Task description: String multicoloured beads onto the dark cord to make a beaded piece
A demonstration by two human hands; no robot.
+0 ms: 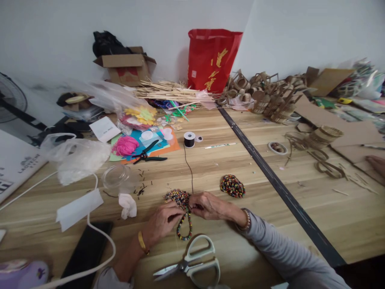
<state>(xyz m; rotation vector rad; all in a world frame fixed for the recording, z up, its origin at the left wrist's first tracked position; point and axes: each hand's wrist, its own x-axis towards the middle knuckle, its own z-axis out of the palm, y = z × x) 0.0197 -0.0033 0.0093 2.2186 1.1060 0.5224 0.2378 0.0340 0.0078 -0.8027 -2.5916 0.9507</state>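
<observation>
Multicoloured beads on strands (178, 196) lie bunched on the wooden table, with a loop of beads (184, 235) hanging toward me below my fingers. My left hand (161, 220) pinches the beaded strand from the left side. From the right, my right hand (209, 205) has its fingers closed on a thin black cord (190, 170), close to the left fingertips. That cord runs back to a black spool (189, 139) standing upright. The exact spot where cord and beads meet is hidden by my fingers. Scissors with pale handles (202, 261) lie partly spread just in front of me.
A second heap of bead strands (232, 186) sits to the right. Pliers (147, 154), pink yarn (124, 145) and a crumpled tissue (127, 205) lie left. A white cable (100, 267) crosses a dark flat object (87, 253). Woven baskets (323, 136) and another person's hand (377, 164) are right.
</observation>
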